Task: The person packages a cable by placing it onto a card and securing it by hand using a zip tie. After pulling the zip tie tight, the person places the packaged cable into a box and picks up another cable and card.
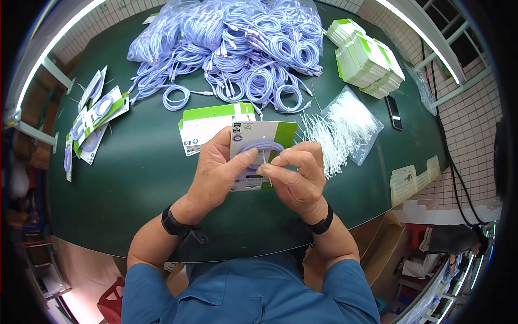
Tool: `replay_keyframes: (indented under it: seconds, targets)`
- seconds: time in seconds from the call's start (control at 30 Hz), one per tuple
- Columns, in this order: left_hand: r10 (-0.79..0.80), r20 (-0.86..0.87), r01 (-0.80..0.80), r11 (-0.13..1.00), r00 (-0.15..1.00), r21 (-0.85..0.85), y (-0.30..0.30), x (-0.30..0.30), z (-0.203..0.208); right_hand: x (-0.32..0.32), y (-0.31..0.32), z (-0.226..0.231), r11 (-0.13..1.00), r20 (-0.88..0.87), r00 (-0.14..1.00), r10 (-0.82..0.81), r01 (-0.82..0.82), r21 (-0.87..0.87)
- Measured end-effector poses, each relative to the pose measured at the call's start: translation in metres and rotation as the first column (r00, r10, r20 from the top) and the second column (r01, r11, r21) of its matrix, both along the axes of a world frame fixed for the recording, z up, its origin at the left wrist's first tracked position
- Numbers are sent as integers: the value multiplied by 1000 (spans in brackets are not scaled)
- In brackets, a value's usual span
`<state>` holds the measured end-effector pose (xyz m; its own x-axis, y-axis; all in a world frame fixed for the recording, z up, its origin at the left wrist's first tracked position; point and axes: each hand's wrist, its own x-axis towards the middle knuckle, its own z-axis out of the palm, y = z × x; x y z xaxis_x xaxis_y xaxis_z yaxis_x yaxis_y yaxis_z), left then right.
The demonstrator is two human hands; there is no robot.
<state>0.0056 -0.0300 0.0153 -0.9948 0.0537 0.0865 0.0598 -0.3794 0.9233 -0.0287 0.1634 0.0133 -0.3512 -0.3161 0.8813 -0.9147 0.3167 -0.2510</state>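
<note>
My left hand (213,167) is closed on the left edge of a green and white packaging card (286,132), its thumb pressing a coiled lavender cable (258,147) against the card's face. On the right side of the coil, my right hand (299,175) pinches a thin white cable tie (264,156) between thumb and forefinger. The tie's far end is hidden behind the fingers and card. Just beyond my left hand lies a short stack of the same cards (213,113). Loose white ties (345,129) spill from a clear plastic bag to the right of my right hand.
A big heap of coiled lavender cables (259,54) covers the far middle of the dark green table (135,200). Cards with cables attached (97,119) lie at the left. Stacked cards (367,59), a black phone (394,112) and papers (413,181) are along the right.
</note>
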Motion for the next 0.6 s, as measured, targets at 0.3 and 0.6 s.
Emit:
replay_keyframes:
  seconds: [0.3,0.6]
  targets:
    - [30,68,-39,990,997,133,2,-4,-3,8,-1,5,990,41,993,114,-117,76]
    - [34,85,-44,991,996,124,1,-5,-8,8,-4,-2,974,144,964,225,-223,-30]
